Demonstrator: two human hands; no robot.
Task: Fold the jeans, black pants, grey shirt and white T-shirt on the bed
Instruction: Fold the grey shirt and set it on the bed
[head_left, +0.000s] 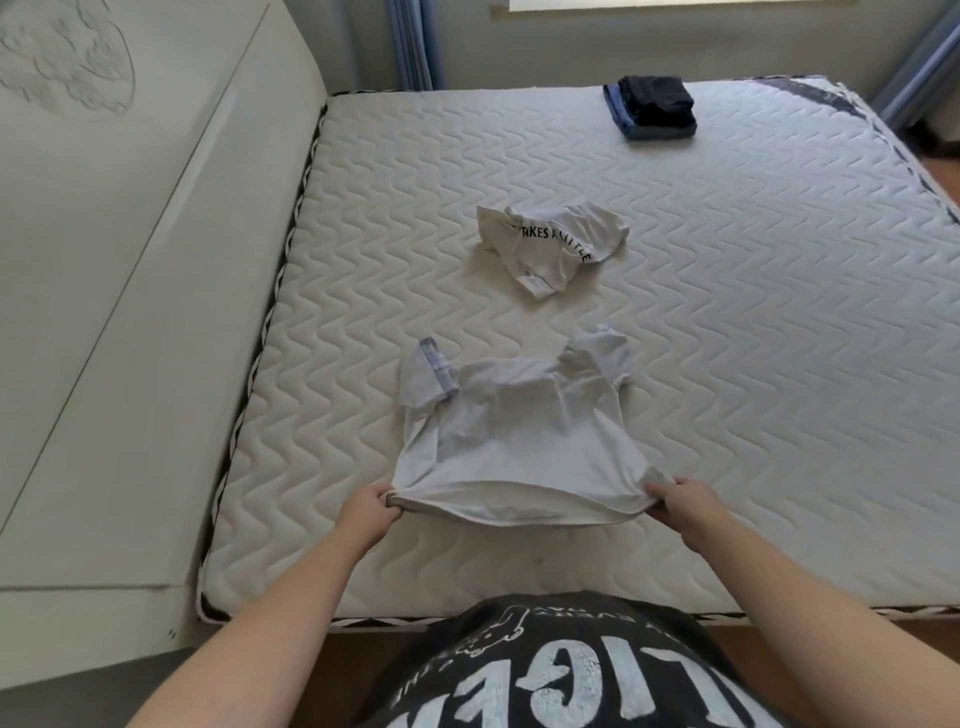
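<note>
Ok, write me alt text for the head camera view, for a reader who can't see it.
A person's left hand and right hand each pinch a hem corner of a grey shirt spread flat on a bare quilted mattress. Beyond it lies a crumpled white T-shirt with black lettering, and at the far edge folded black pants sit on folded jeans.
</note>
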